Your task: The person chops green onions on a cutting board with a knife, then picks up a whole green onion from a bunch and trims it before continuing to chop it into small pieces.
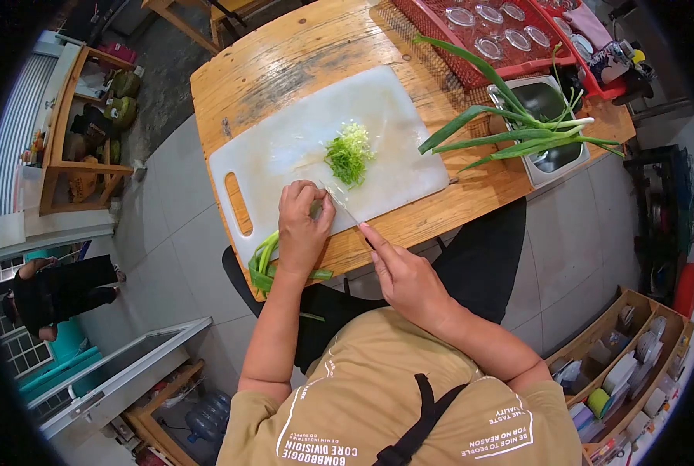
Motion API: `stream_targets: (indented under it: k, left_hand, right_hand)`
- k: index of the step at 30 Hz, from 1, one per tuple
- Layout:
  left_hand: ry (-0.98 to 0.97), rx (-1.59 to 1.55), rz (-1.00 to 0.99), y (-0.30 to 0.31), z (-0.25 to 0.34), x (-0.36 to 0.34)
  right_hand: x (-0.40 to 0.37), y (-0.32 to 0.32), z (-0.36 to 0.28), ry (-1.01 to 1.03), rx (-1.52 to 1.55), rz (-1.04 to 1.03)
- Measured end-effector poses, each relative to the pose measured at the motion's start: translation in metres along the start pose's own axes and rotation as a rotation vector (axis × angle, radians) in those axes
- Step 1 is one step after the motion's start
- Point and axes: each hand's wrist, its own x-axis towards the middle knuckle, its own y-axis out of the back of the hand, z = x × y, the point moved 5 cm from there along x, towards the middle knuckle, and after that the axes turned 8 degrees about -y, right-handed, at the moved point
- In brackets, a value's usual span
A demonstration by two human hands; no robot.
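My left hand (303, 229) presses down on a bunch of green onion stalks (263, 266) that lies across the near end of a white cutting board (292, 144). My right hand (405, 276) grips a knife (345, 208), index finger stretched along its spine, the blade on the board just right of my left fingers. A small heap of chopped green onion (349, 154) sits in the middle of the board, beyond the blade.
The board rests on a wooden table (300, 50). Whole green onions (518, 128) lie over a metal container (547, 124) at the right. A red rack of glasses (479, 35) stands behind. Another person (59, 291) is at the left.
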Motion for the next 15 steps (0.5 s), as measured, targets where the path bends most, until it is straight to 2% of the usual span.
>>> stream_targets:
  k: [10, 15]
  left_hand:
    - [-0.009, 0.002, -0.013, 0.0016, 0.0002, -0.0002]
    - [-0.003, -0.008, -0.002, 0.0010, -0.0003, 0.0002]
  right_hand:
    - [-0.0012, -0.0058, 0.0070, -0.024, -0.073, -0.006]
    - [-0.0033, -0.0054, 0.0018, 0.007, -0.001, 0.024]
